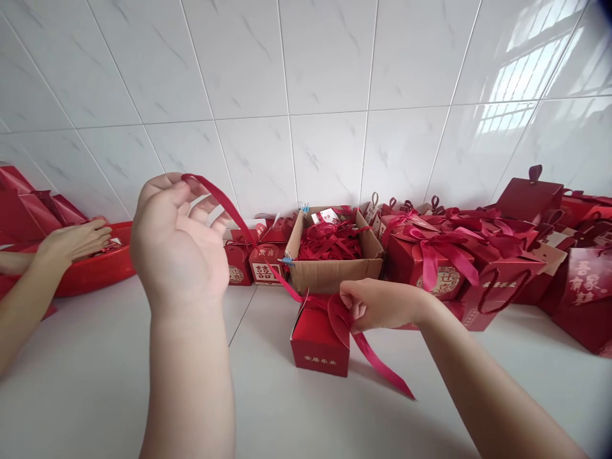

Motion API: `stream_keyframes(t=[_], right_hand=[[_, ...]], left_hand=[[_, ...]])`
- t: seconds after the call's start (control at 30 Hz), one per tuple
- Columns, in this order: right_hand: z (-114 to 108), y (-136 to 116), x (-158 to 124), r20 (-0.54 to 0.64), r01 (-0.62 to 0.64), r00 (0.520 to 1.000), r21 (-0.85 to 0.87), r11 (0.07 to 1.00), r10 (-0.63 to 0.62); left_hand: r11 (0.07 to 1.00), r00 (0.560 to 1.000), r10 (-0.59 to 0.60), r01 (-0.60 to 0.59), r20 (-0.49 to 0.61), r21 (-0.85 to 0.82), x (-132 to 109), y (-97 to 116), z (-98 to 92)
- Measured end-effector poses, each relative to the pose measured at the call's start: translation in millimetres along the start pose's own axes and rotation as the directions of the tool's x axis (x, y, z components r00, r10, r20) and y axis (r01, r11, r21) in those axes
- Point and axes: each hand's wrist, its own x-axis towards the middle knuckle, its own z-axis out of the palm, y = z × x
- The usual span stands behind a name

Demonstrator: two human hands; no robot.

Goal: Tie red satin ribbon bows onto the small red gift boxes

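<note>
A small red gift box (319, 344) with pale lettering stands on the white surface in front of me. Red ribbon (234, 213) runs from its top up to my left hand (179, 245), which is raised at the left and pinches that end between thumb and finger. My right hand (375, 305) is at the box's top right, fingers closed on the ribbon beside the round flap. A loose ribbon tail hangs below this hand onto the surface. The exact grip of my right fingertips is partly hidden.
Behind the box stands an open cardboard carton (335, 275) full of red ribbons. Finished-looking red boxes with bows (430, 255) crowd the right side. At the left, another person's hands (79, 242) reach over a red basin (102, 271). A tiled wall (325, 64) closes off the back.
</note>
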Motion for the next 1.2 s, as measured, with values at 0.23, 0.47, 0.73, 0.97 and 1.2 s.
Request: stream_keyframes(t=[0.23, 0.47, 0.73, 0.97, 1.2], right_hand=[[-8.6, 3.3, -17.4, -0.113, -0.050, 0.991, 0.142, 0.989, 0.067], [-22.8, -6.8, -29.6, -0.318, 0.229, 0.947, 0.570, 0.789, -0.045], [-25.4, -12.1, -32.3, -0.430, 0.379, 0.902, 0.738, 0.558, -0.044], [-32.5, -1.9, -38.2, -0.466, 0.460, 0.881, 0.800, 0.386, -0.085], [-34.4, 3.7, -42.1, -0.483, 0.475, 0.870, 0.762, 0.440, -0.103]], left_hand=[[0.989, 0.987, -0.144, 0.141, -0.067, -0.049, 9.4, -2.2, -4.9], [0.966, 0.967, -0.255, 0.254, 0.010, 0.054, 10.3, -12.3, -6.7], [0.952, 0.941, -0.307, 0.304, 0.145, 0.042, 0.6, -16.9, 2.1], [0.958, 0.922, -0.288, 0.275, 0.260, 0.087, -2.7, -17.7, 3.6], [0.975, 0.897, -0.213, 0.171, 0.388, 0.139, -8.4, -17.9, 3.9]])
